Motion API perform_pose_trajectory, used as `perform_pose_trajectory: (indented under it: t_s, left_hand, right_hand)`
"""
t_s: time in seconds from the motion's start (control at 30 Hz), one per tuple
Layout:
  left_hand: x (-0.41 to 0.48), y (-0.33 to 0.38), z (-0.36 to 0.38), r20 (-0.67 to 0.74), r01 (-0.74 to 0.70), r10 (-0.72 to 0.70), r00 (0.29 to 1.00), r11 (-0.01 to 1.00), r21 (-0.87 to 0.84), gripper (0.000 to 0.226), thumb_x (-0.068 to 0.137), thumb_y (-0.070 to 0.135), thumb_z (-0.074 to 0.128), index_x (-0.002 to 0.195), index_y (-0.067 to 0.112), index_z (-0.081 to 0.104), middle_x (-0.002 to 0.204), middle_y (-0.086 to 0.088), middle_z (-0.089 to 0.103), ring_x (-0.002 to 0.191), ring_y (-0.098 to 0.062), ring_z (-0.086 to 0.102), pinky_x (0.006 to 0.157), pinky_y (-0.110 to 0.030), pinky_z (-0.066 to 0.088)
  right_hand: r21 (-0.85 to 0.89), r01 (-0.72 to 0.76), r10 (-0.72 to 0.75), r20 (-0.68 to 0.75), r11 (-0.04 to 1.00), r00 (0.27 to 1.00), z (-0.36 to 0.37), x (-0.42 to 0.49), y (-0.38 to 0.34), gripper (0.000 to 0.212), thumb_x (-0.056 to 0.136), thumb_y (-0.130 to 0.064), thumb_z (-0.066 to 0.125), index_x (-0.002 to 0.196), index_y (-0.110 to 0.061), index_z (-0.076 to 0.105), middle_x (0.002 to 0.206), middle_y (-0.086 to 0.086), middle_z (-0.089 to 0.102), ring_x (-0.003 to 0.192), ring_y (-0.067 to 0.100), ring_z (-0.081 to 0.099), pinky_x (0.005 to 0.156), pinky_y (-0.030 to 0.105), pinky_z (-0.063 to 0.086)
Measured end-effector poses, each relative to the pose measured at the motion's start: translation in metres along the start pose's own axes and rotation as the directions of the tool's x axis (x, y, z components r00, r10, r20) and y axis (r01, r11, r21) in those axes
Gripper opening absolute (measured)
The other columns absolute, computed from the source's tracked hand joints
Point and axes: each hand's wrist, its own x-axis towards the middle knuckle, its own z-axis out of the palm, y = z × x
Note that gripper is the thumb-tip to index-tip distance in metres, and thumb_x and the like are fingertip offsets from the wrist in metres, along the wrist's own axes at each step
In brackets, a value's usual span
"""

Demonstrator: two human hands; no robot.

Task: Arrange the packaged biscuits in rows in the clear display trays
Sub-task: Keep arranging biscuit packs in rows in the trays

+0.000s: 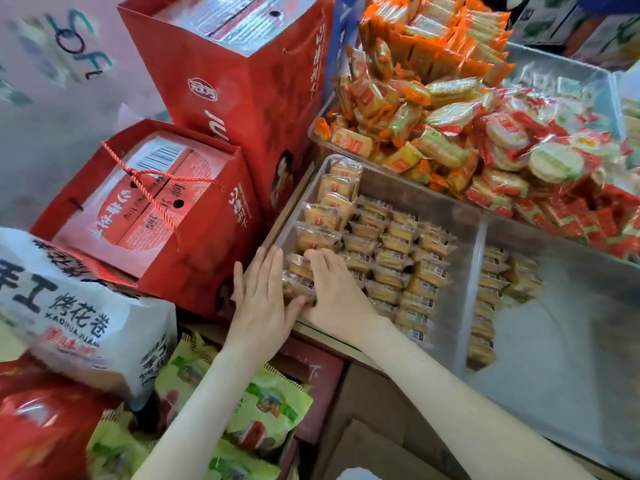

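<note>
1. The small clear-wrapped packets of golden-brown biscuits (394, 252) lie in a clear, shallow, rectangular plastic display tray (433, 199), standing on edge in several close rows that run from the near rim toward the far wall.
2. Each packet shows a pale tan biscuit through transparent film; many carry a dark barcode patch, and those along the tray's left wall show a small red label.
3. The row along the left wall lies flatter and looser than the tight inner rows.
4. The left hand (261, 296) is open and flat, fingers together, pressed against the outside of the tray's near-left corner, its thumb touching the packets there.
5. The right hand (332, 289) is curled over a clump of packets at that same corner, gripping them from above with its fingers bent around them.
6. A second clear tray (571, 341) adjoins on the right and holds only a short row and a few loose packets along its left wall.
7. Behind both trays is a heap of orange and red wrapped rice crackers (467, 133).
8. To the left stand two red paper gift bags (239, 81) with rope handles, and nearer lie a white printed bag (65, 306) and green snack packs (266, 407).
</note>
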Motion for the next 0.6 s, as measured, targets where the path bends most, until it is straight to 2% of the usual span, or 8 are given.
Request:
perform_pose_trajectory:
  t_s: [0.07,0.13,0.23,0.33,0.4,0.47,0.53,0.6]
  left_hand:
    - [0.000,0.000,-0.004,0.013,-0.025,0.025,1.000,0.999,-0.040,0.079,0.102,0.056,0.023,0.150,-0.006,0.018,0.156,-0.019,0.029,0.150,-0.025,0.012,0.121,-0.044,-0.009]
    - [0.002,0.003,-0.014,0.013,-0.068,0.070,0.997,0.989,-0.128,0.083,0.099,0.058,0.034,0.151,-0.004,0.015,0.159,-0.015,0.024,0.151,-0.021,0.007,0.122,-0.041,-0.010]
    - [0.007,0.016,-0.036,0.029,-0.164,0.180,0.983,0.943,-0.291,0.087,0.090,0.048,0.055,0.153,0.003,0.016,0.161,-0.007,0.018,0.152,-0.021,0.008,0.124,-0.036,0.002]
    - [0.012,0.047,-0.061,0.161,-0.125,0.240,0.957,0.845,-0.519,0.075,0.086,0.035,0.067,0.149,0.014,0.033,0.161,0.000,0.019,0.150,-0.015,0.016,0.120,-0.026,0.019]
    - [0.013,0.075,-0.076,0.273,0.004,0.245,0.930,0.736,-0.677,0.065,0.084,0.027,0.074,0.140,0.017,0.041,0.151,0.002,0.041,0.137,-0.009,0.041,0.109,-0.027,0.039]
    - [0.012,0.108,-0.088,0.350,0.134,0.195,0.916,0.675,-0.725,0.052,0.083,0.025,0.077,0.124,0.021,0.045,0.124,0.006,0.062,0.109,-0.004,0.061,0.089,-0.024,0.050]
    - [0.009,0.142,-0.093,0.392,0.235,0.107,0.914,0.648,-0.725,0.048,0.080,0.029,0.079,0.112,0.021,0.044,0.105,0.007,0.065,0.089,0.000,0.064,0.074,-0.017,0.049]
    - [0.003,0.176,-0.091,0.423,0.328,0.026,0.906,0.590,-0.738,0.048,0.078,0.034,0.080,0.108,0.021,0.044,0.101,0.007,0.065,0.081,0.006,0.062,0.067,-0.012,0.047]
  right_hand:
    - [0.114,-0.021,0.015,0.058,0.993,0.998,-0.007,-0.006,0.001,0.069,0.083,-0.016,0.069,0.141,-0.007,0.032,0.139,0.010,0.038,0.126,0.020,0.038,0.102,0.036,0.040]
    - [0.162,0.050,-0.054,0.020,0.986,0.998,-0.021,-0.016,0.004,0.067,0.082,-0.018,0.072,0.137,-0.010,0.034,0.136,0.008,0.040,0.122,0.009,0.034,0.102,0.029,0.037]
    - [0.155,0.195,-0.184,-0.081,0.969,0.980,-0.052,-0.036,0.008,0.059,0.081,-0.027,0.069,0.130,-0.021,0.035,0.130,0.004,0.042,0.124,0.009,0.036,0.106,0.027,0.036]
    - [0.234,0.234,-0.213,-0.112,0.944,0.971,-0.092,-0.068,0.008,0.066,0.079,-0.009,0.078,0.130,-0.023,0.038,0.132,0.000,0.039,0.131,0.000,0.033,0.104,0.018,0.036]
    - [0.355,0.157,-0.132,-0.093,0.921,0.987,-0.114,-0.094,0.010,0.072,0.077,-0.005,0.079,0.131,-0.030,0.038,0.139,-0.010,0.036,0.132,0.001,0.037,0.101,0.016,0.039]
    - [0.544,0.056,0.005,-0.110,0.837,0.994,-0.128,-0.122,0.009,0.079,0.078,0.002,0.077,0.133,-0.038,0.037,0.143,-0.017,0.035,0.129,0.004,0.045,0.096,0.020,0.046]
    - [0.717,0.005,0.198,-0.199,0.697,0.960,-0.133,-0.149,0.008,0.080,0.079,0.009,0.071,0.134,-0.036,0.034,0.141,-0.006,0.040,0.119,0.007,0.056,0.090,0.023,0.051]
    - [0.779,-0.032,0.394,-0.280,0.626,0.875,-0.135,-0.176,0.003,0.064,0.085,0.006,0.066,0.130,-0.030,0.039,0.129,0.000,0.050,0.105,0.006,0.063,0.083,0.024,0.054]
